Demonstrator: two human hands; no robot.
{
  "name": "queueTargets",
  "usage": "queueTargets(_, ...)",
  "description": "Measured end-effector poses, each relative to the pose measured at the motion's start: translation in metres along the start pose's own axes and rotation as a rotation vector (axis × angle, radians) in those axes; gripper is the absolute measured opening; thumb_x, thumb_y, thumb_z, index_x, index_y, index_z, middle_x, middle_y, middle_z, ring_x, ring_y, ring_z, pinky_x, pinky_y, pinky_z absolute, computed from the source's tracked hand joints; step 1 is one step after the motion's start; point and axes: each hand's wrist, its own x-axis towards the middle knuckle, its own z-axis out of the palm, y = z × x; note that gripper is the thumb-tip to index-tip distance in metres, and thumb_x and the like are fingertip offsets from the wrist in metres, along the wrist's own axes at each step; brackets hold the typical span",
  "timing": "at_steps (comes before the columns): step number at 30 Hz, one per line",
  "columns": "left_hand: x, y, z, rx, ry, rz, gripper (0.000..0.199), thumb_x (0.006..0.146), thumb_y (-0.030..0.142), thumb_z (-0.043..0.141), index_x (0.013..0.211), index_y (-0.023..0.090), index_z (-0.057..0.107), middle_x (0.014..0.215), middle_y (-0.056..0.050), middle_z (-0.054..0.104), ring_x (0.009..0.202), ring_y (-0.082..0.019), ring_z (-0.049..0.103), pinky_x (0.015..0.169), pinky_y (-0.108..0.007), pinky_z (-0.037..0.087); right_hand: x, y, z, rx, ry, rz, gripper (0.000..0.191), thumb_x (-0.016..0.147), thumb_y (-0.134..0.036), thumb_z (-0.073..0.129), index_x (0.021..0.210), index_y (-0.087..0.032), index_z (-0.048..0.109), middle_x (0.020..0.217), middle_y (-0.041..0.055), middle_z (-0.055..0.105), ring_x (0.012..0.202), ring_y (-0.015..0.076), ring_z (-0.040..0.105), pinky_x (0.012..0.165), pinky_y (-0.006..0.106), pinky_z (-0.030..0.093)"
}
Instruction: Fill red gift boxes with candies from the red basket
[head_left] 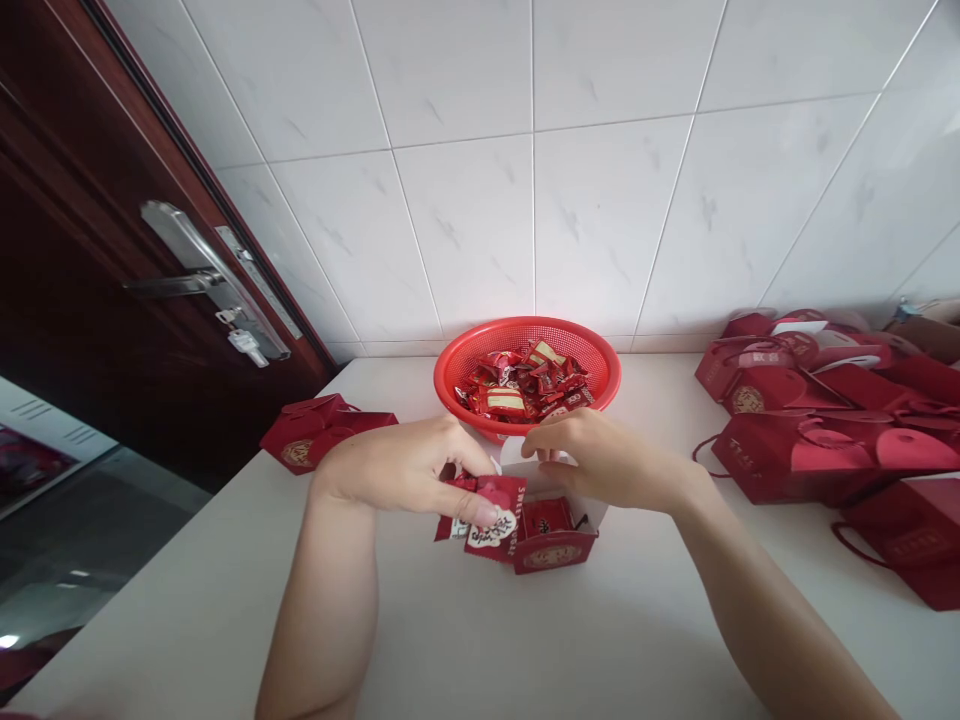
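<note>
A small red candy box [555, 556] stands open on the white table in front of me, with red wrapped sweets [546, 518] inside. At its left side, my left hand [420, 470] pinches red candy packets [491, 520] printed with pale lettering, thumb on top. My right hand [600, 455] is over the back of the box, its bent fingers at the raised white inner flap; the fingertips are partly hidden. Just behind both hands, a red plastic basket [611, 375] holds many wrapped sweets.
One closed red box [300, 435] sits by the left table edge. Several more red boxes [795, 450] crowd the right side. A tiled wall [465, 220] rises behind the table [480, 640]. A dark wooden door [75, 200] with a metal handle stands at left.
</note>
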Motion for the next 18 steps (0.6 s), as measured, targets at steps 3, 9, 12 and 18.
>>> queueTargets(3, 0.003, 0.005, 0.001, 0.015, 0.204, -0.002, 0.036, 0.091, 0.046, 0.070, 0.072, 0.015, 0.070, 0.065, 0.000, 0.064, 0.058, -0.011, 0.055, 0.052, -0.021, 0.039, -0.006, 0.002, -0.009, 0.141, 0.038, -0.027, 0.015, 0.090, -0.010, 0.058, 0.093, -0.018, 0.070, 0.087, 0.0035, 0.075, 0.074, 0.0156, 0.064, 0.063, 0.026, 0.041)
queueTargets(9, 0.015, 0.014, 0.006, -0.044, 0.555, -0.008, 0.040, 0.090, 0.053, 0.068, 0.071, 0.018, 0.064, 0.054, 0.005, 0.045, 0.047, -0.007, 0.038, 0.041, -0.021, 0.030, -0.016, 0.005, -0.025, 0.396, 0.162, -0.086, 0.013, 0.096, -0.018, 0.049, 0.096, -0.021, 0.062, 0.079, 0.0000, 0.067, 0.070, 0.0148, 0.058, 0.065, 0.028, 0.048)
queueTargets(12, 0.021, 0.014, 0.008, -0.066, 0.601, -0.014, 0.038, 0.090, 0.053, 0.068, 0.074, 0.019, 0.066, 0.055, 0.004, 0.048, 0.047, -0.009, 0.041, 0.040, -0.022, 0.030, -0.017, 0.004, -0.027, 0.513, 0.143, -0.098, 0.015, 0.092, -0.021, 0.057, 0.107, -0.021, 0.062, 0.091, 0.0029, 0.071, 0.082, 0.0183, 0.065, 0.074, 0.033, 0.055)
queueTargets(18, 0.014, 0.009, 0.003, 0.011, 0.488, 0.005, 0.038, 0.089, 0.050, 0.069, 0.070, 0.017, 0.066, 0.064, 0.002, 0.060, 0.056, -0.010, 0.052, 0.048, -0.020, 0.039, -0.012, 0.007, -0.023, 0.633, 0.210, -0.110, 0.011, 0.093, -0.023, 0.059, 0.103, -0.020, 0.062, 0.086, 0.0023, 0.071, 0.080, 0.0181, 0.069, 0.076, 0.033, 0.056)
